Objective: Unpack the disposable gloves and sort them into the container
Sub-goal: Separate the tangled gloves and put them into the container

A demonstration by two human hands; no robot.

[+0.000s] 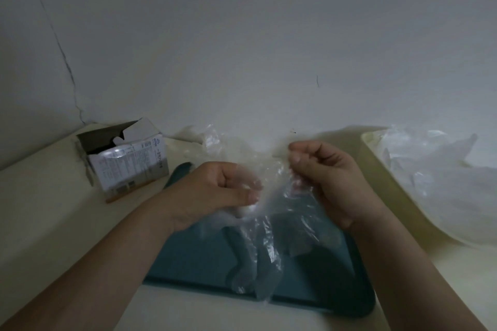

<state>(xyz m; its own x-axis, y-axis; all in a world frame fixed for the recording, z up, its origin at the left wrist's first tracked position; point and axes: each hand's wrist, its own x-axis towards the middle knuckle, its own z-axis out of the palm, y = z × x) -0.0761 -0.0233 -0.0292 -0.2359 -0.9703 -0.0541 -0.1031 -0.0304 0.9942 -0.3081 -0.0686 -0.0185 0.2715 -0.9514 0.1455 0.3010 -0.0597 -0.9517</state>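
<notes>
I hold one clear disposable glove [269, 255] between both hands, above the teal tray [188, 258]. My left grip [212, 193] pinches its upper edge with thumb and curled fingers. My right grip [330, 177] pinches the other side of the same edge, also with curled fingers. The fingers of the glove hang down over the tray. On the right stands the pale yellow container [398, 183], and a heap of clear gloves [443, 183] lies in it. On the left, the opened glove carton [129, 158] stands on the cream surface [40, 196], near the wall.
</notes>
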